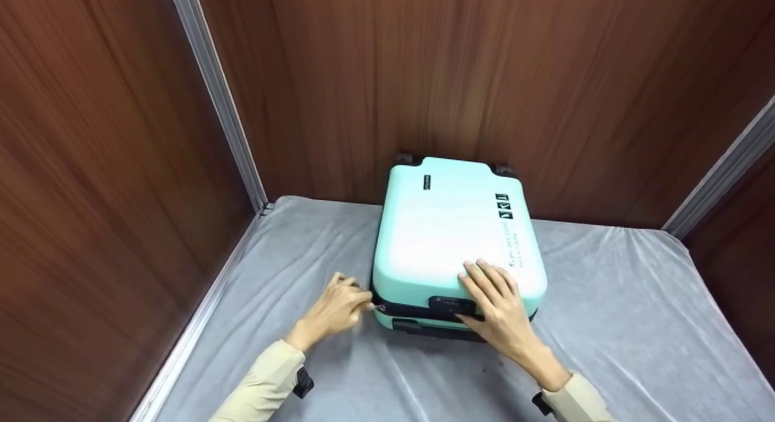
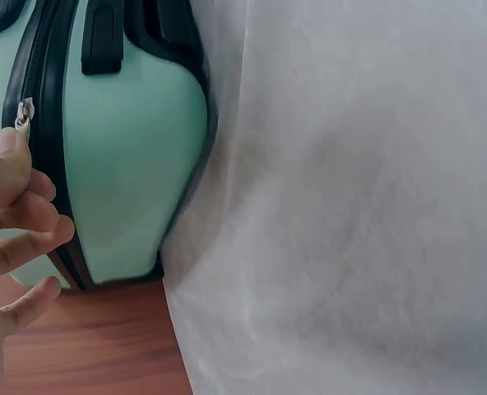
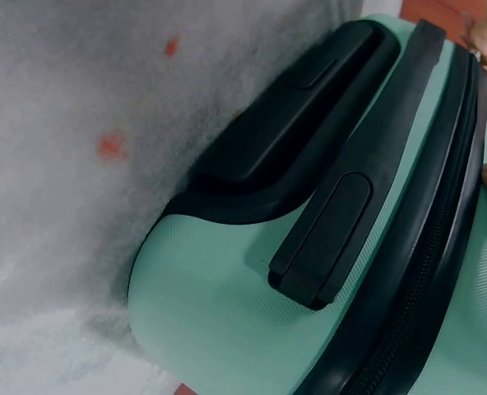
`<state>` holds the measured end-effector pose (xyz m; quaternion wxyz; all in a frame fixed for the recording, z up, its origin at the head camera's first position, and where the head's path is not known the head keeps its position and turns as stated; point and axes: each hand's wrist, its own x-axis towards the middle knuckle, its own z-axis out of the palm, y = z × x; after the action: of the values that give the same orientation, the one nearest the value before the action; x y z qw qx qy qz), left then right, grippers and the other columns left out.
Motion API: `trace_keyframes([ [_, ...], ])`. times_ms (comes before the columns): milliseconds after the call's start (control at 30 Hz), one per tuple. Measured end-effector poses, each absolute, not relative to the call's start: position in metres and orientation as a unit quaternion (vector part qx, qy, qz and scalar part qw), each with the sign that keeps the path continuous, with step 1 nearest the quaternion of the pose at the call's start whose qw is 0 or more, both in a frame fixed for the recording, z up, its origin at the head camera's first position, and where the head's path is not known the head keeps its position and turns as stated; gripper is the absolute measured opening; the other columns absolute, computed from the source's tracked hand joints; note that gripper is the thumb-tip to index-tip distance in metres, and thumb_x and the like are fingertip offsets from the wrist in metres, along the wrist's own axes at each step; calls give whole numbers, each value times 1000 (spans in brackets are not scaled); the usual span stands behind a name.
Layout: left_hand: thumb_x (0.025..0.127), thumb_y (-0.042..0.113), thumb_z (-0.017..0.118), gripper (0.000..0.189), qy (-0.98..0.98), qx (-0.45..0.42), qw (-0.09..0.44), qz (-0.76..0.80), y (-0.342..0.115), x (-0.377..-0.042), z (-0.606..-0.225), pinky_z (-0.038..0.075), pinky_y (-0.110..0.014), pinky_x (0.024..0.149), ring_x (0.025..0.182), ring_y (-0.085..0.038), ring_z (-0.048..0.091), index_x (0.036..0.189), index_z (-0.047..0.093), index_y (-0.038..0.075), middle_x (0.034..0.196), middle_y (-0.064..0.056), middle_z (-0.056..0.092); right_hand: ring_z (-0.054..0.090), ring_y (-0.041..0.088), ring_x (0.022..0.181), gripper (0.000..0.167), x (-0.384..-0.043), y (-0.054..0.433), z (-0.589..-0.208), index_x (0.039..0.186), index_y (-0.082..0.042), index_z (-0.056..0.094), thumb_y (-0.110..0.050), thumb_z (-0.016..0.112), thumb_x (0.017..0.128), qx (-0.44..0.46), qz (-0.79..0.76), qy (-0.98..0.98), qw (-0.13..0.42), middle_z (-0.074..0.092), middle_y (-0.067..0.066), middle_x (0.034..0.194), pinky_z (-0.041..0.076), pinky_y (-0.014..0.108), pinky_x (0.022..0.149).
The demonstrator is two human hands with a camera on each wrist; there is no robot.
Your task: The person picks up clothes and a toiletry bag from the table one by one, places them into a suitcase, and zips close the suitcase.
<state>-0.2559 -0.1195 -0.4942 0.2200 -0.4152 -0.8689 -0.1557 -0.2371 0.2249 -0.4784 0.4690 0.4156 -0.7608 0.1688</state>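
Observation:
A mint-green hard-shell suitcase [image 1: 448, 228] lies flat on the grey cloth, its handle side facing me. At its near left corner my left hand [image 1: 339, 304] pinches a small metal zipper pull [image 2: 24, 115] between thumb and index finger, the other fingers loosely bent. The black zipper band [image 2: 50, 107] runs along the suitcase's side. My right hand [image 1: 499, 307] rests on the lid's near right part with fingers extended, its thumb down by the black lock [image 1: 451, 305]. Below the zipper, the right wrist view shows the black carry handle [image 3: 354, 181].
Grey cloth [image 1: 309, 240] covers the surface around the suitcase. Wood-grain panels [image 1: 339, 95] stand behind and at both sides, joined by metal corner posts [image 1: 218, 95]. The suitcase's wheels [image 1: 407, 160] are close to the back panel.

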Motion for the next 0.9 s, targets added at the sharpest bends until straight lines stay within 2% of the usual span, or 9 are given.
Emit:
trace_keyframes([
  [200,89,22,71,17,-882,-379,226,-168,-127,-261,-495,39,-44,81,72,-19,52,75,67,14,71,2,68,52,45,121,92,-237,225,-478,129,3,61,-20,98,48,421,170,-757,470,57,23,134,32,54,104],
  [367,92,22,67,20,-906,-350,197,-135,-125,-262,-494,41,-47,82,72,-21,57,74,63,15,71,1,67,51,44,122,95,-236,225,-479,130,1,61,-19,99,45,415,165,-763,467,56,23,135,32,54,104],
  [500,91,18,67,19,-907,-357,194,-109,-119,-257,-492,41,-45,77,61,-20,58,73,62,14,64,1,63,48,43,125,97,-234,225,-480,133,-1,59,-18,100,46,408,156,-776,454,54,22,137,30,53,105],
  [600,92,15,66,17,-908,-362,188,-100,-116,-252,-492,45,-47,82,59,-19,60,76,61,13,62,1,60,46,43,127,96,-232,225,-481,134,-2,58,-18,99,48,401,150,-787,445,52,22,139,29,53,106],
  [667,95,15,63,17,-911,-360,176,-99,-114,-249,-493,46,-53,88,62,-19,62,78,59,13,63,1,60,45,42,128,96,-232,224,-482,135,-3,57,-18,98,50,398,146,-791,441,52,22,140,28,53,107],
  [733,97,15,60,17,-914,-356,163,-104,-113,-247,-494,47,-56,89,64,-20,64,80,57,13,66,1,60,45,42,129,95,-231,224,-483,135,-3,57,-18,98,51,395,144,-794,438,51,21,141,28,53,107],
  [833,99,16,57,18,-914,-356,157,-115,-113,-245,-496,49,-45,80,65,-19,63,82,59,12,69,1,62,44,42,129,94,-231,225,-483,136,-3,57,-18,97,52,396,142,-796,435,50,21,141,27,53,107],
  [900,99,19,58,18,-910,-360,168,-120,-113,-245,-496,46,-38,73,67,-19,64,84,63,10,73,0,65,44,42,130,93,-231,225,-483,136,-4,56,-18,97,53,396,141,-797,434,50,21,142,27,53,107],
])
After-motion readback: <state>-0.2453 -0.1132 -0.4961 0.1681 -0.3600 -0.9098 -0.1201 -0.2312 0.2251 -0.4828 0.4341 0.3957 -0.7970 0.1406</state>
